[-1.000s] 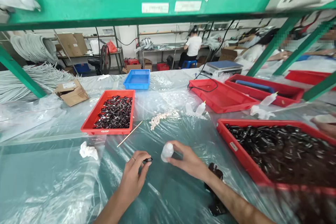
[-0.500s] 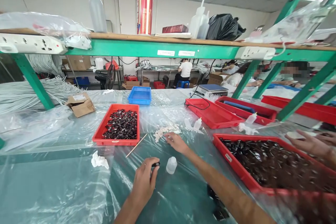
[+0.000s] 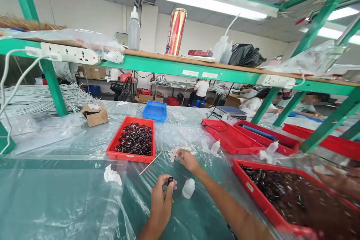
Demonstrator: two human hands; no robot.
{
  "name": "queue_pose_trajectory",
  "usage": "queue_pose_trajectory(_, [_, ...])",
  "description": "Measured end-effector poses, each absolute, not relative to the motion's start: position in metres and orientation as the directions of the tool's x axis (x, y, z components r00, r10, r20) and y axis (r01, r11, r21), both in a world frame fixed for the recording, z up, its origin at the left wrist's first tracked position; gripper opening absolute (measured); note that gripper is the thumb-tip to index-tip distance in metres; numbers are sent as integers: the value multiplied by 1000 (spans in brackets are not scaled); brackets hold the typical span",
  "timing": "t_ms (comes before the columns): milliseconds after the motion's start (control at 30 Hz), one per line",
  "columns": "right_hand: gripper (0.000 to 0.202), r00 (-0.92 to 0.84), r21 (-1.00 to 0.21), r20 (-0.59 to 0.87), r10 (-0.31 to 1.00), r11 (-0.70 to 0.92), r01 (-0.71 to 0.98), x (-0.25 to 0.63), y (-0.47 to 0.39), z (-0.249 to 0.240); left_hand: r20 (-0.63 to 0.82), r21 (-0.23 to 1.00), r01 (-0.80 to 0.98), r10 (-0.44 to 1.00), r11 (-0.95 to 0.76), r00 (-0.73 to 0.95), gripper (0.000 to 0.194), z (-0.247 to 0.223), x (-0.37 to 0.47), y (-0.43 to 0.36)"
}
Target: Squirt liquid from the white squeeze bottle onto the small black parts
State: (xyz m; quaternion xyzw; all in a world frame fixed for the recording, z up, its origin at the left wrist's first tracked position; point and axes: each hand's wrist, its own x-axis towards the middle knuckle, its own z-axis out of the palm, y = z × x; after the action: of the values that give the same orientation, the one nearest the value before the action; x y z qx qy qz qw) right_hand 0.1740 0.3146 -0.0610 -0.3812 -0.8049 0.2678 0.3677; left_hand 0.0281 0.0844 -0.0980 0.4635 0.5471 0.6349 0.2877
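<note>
Black piece (image 3: 170, 180), low in the centre of the frame, is pinched in the left hand (image 3: 161, 199). It looks light, stiff and glossy, perhaps slippery, best gripped by its sides. The hands are apart; the right hand (image 3: 189, 160) touches or nears the pale bits (image 3: 172, 154), its grip unclear. 2 white labels (image 3: 190, 73), upper centre, are too small to read.
</note>
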Motion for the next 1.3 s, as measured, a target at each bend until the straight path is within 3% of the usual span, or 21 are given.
queue_pose_trajectory(133, [33, -411, -765, 425, 806, 563, 312, 205, 272, -32, 227, 974, 73, 902, -215, -367, 33, -99, 29, 83])
queue_pose_trajectory(333, [26, -464, -790, 407, 787, 558, 253, 242, 146, -12, 192, 980, -9, 950, -201, -248, 32, -102, 40, 77])
queue_pose_trajectory(467, [23, -468, -804, 393, 792, 543, 244, 240, 107, -7, 176, 981, -62, 974, -186, -142, 29, -93, 47, 68])
queue_pose_trajectory(767, [31, -451, -868, 326, 831, 452, 204, 242, 99, -10, 120, 972, -197, 992, -126, -40, 43, -75, 51, 60])
queue_pose_trajectory(933, [21, -450, -911, 281, 848, 383, 154, 239, 96, -12, 91, 980, -176, 996, -93, -18, 42, -76, 47, 58])
queue_pose_trajectory(1167, [18, -531, -881, 298, 793, 443, 167, 238, 90, 8, 90, 989, -115, 996, -92, -24, 34, -65, 44, 49])
queue_pose_trajectory(1300, [33, -576, -878, 259, 775, 437, 194, 260, 139, 19, 27, 995, -96, 999, -25, 22, 41, -66, 48, 48])
